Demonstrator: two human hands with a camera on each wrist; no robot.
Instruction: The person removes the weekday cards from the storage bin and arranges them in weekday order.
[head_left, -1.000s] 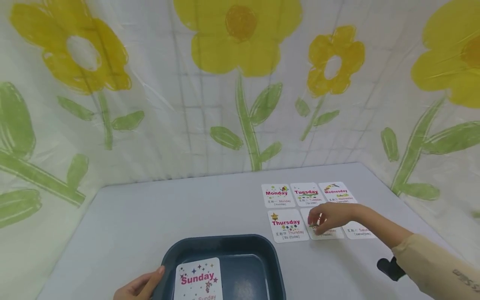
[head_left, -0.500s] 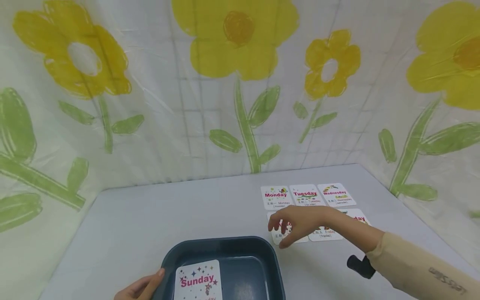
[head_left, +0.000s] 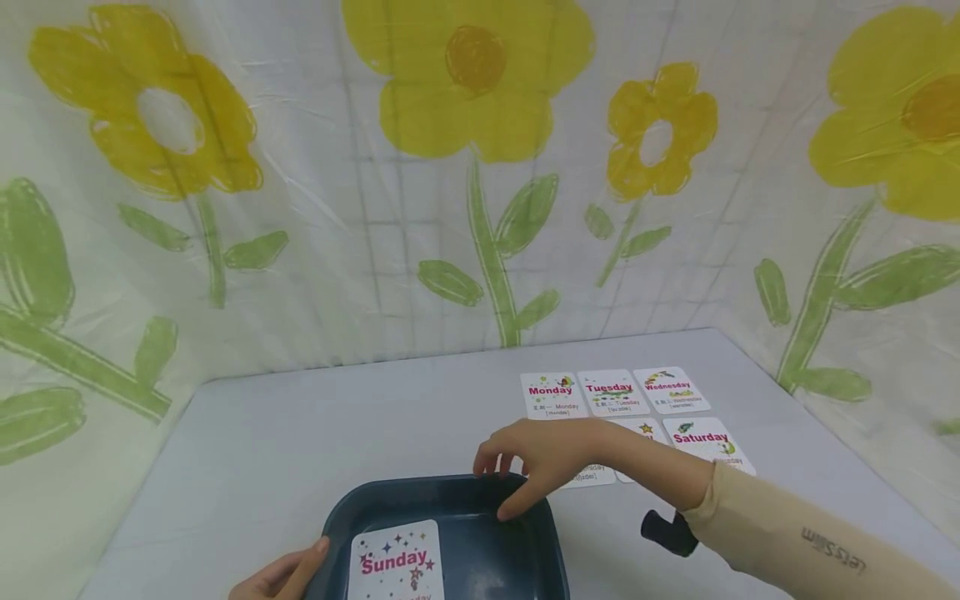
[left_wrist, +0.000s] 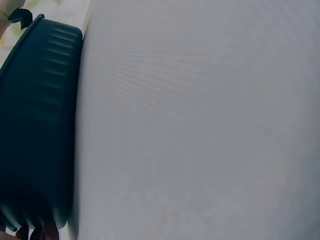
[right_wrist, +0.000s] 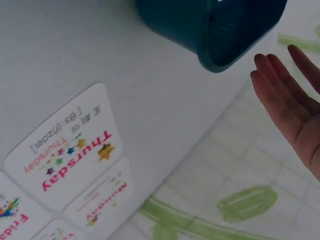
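Observation:
At the bottom of the head view stands a dark blue tray (head_left: 420, 483) with a card reading Sunday (head_left: 397, 560) lying inside it. My left hand (head_left: 279, 573) grips the tray's left side, thumb at the rim; its fingertips (left_wrist: 50, 230) show against the tray's outer wall in the left wrist view. Over the tray's far right corner hovers my right hand (head_left: 553, 454), holding nothing, fingers loosely bent. Behind that hand and forearm, the Thursday card (right_wrist: 70, 152) and the Friday card (head_left: 651, 430) are partly hidden in the head view.
The Monday (head_left: 553, 397), Tuesday (head_left: 613, 393) and Wednesday (head_left: 671, 390) cards form the back row on the white table (head_left: 300, 433). The Saturday card (head_left: 705, 440) lies front right. A flower-printed curtain (head_left: 315, 250) hangs behind. A black device (head_left: 667, 533) sits at my right wrist.
My right hand has moved left, from over the Friday card, past Thursday, to the tray's far right corner. The Saturday card has come into fuller view. My left hand has stayed on the tray.

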